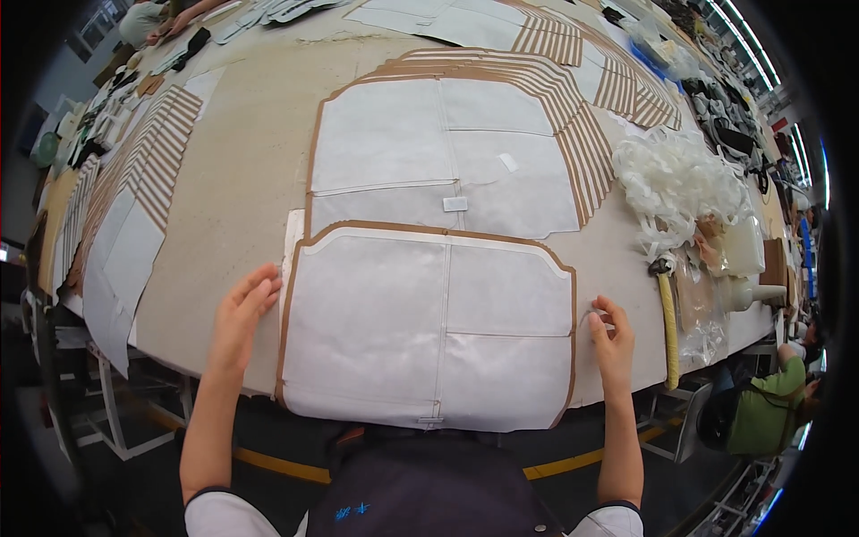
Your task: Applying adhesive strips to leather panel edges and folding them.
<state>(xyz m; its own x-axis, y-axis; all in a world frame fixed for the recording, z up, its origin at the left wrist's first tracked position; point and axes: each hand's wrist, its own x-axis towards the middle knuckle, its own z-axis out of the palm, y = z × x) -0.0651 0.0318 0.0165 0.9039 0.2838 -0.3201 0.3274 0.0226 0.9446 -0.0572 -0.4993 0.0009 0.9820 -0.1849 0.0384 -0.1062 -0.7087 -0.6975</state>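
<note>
Nearest the person, a white quilted panel with a brown border [429,327] lies flat at the near edge of the work table [242,206], its lower margin overhanging that edge slightly. The left hand [240,318] rests open, fingers spread, on bare tabletop just beside the panel's left border. The right hand [610,336] sits at the right border with thumb and fingers pinched narrowly (on a small pale thing, perhaps a bit of tape; what it is cannot be told). Open table surface runs left of the panel; to the right, a yellow-handled tool [667,331] lies near the right hand, parallel to the panel's side. Beyond, a stack of similar panels [447,157] touches the near panel's far edge, fanned to the right. Farther right, a heap of white plastic strips [676,179]. At far left, more bordered pieces [148,161] fan out; another person in green [765,403] sits at lower right.
</note>
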